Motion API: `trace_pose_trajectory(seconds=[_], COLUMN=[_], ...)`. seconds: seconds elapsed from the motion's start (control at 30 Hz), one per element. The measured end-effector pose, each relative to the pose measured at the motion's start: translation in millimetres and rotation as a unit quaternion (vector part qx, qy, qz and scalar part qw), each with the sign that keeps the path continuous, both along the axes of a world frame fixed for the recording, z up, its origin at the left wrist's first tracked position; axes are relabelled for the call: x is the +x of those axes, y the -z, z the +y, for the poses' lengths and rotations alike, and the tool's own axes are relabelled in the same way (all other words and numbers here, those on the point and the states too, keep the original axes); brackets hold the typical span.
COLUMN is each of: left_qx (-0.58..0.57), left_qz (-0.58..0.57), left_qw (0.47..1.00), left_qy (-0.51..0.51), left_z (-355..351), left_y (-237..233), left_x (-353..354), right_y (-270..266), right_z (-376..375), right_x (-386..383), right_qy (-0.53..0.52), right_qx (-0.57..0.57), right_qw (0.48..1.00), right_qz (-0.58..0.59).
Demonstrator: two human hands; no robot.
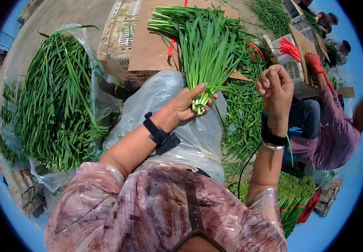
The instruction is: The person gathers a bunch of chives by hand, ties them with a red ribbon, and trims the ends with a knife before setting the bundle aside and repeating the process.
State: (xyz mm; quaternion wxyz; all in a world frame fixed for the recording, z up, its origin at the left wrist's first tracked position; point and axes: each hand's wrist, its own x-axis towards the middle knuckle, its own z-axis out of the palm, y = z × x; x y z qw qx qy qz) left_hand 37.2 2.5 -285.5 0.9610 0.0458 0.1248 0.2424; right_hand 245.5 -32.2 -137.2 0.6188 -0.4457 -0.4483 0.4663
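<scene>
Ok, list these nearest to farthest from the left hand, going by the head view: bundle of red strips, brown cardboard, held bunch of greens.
1. Held bunch: in the left hand's grip.
2. Brown cardboard: just ahead, slightly left.
3. Red strips: farther off, ahead to the right.

In front of me, 1 brown board [150, 56] lies on pale plastic crates [113, 50], which stand on the ground [80, 17]. Across the board's far part I see green stalks [162, 23] lying sideways, pale ends to my left; nearer me lies 1 red strip [171, 48]. To my left, clear plastic sheeting [49, 181] carries a large heap of greens [55, 105]. Farther off to my right, loose greens [269, 19] cover the ground.
</scene>
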Motion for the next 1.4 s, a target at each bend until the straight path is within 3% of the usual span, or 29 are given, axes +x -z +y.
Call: trace_pose_trajectory(seconds=[0.17, 0.2, 0.23, 0.3, 0.37, 0.43, 0.5, 0.57, 0.6, 0.63, 0.7, 0.77, 0.83, 0.97, 1.03, 1.07, 1.1, 1.23, 1.33, 1.4], left_qx=[-0.069, -0.078, -0.087, -0.102, -0.113, -0.088, -0.077, -0.065, -0.058, -0.057, -0.054, -0.057, -0.062, -0.067, -0.061, -0.044, -0.04, -0.032, -0.018, 0.011], left_qz=[0.058, 0.049, 0.039, 0.05, 0.09, 0.084, 0.07, 0.032, 0.011, 0.013, 0.02, 0.0, 0.005, 0.023, 0.02, -0.038, -0.01, 0.044, 0.086, 0.109], left_qw=[0.996, 0.996, 0.995, 0.994, 0.989, 0.992, 0.994, 0.997, 0.998, 0.998, 0.998, 0.998, 0.998, 0.997, 0.998, 0.998, 0.999, 0.999, 0.996, 0.994], left_qy=[-0.007, -0.004, -0.002, -0.003, -0.012, -0.015, -0.023, -0.007, -0.001, -0.005, -0.012, -0.005, -0.003, -0.004, 0.004, 0.036, 0.025, -0.001, -0.002, 0.009], left_z=[8, 9, 9, 11, 11, 10, 10, 10, 11, 11, 8, 8, 7, 4, 6, 10, 10, 2, 3, 4], left_y=[10, 9, 9, 9, 9, 5, 5, 10, 10, 10, 8, 8, 4, -6, -12, 8, 3, -16, -15, -15], left_x=[11, 11, 12, 13, 14, 9, 7, 4, 4, 4, 3, 3, 2, 1, -2, -4, -5, -7, -8, -9], right_y=[-29, -29, -29, -19, -21, -36, -28, -29, -16, 7, 26, 31, 52, 114, 116, 108, 98, 26, 19, 33], right_z=[-38, -41, -50, -66, -82, -89, -109, -98, -96, -104, -108, -93, -76, -44, -36, -33, -29, 9, 49, 84], right_x=[-63, -71, -86, -106, -111, -80, -35, 6, 43, 74, 84, 55, 9, -37, -33, -24, -17, -9, -5, -2], right_qy=[-0.087, -0.149, -0.181, -0.296, -0.387, -0.367, -0.142, 0.066, 0.108, 0.174, 0.21, 0.176, 0.057, 0.006, 0.011, 0.005, -0.002, -0.034, -0.058, 0.007], right_qx=[-0.02, 0.065, 0.076, 0.107, 0.03, 0.081, -0.017, -0.103, -0.156, -0.145, -0.071, -0.077, -0.168, -0.023, -0.004, 0.0, 0.002, 0.033, 0.076, 0.197], right_qw=[0.963, 0.914, 0.881, 0.879, 0.907, 0.888, 0.983, 0.968, 0.893, 0.689, 0.612, 0.755, 0.842, 0.822, 0.818, 0.813, 0.808, 0.7, 0.618, 0.577], right_qz=[-0.254, -0.372, -0.43, -0.359, -0.164, -0.266, -0.114, -0.219, -0.409, -0.689, -0.759, -0.627, -0.509, -0.569, -0.575, -0.582, -0.589, -0.712, -0.78, -0.792])
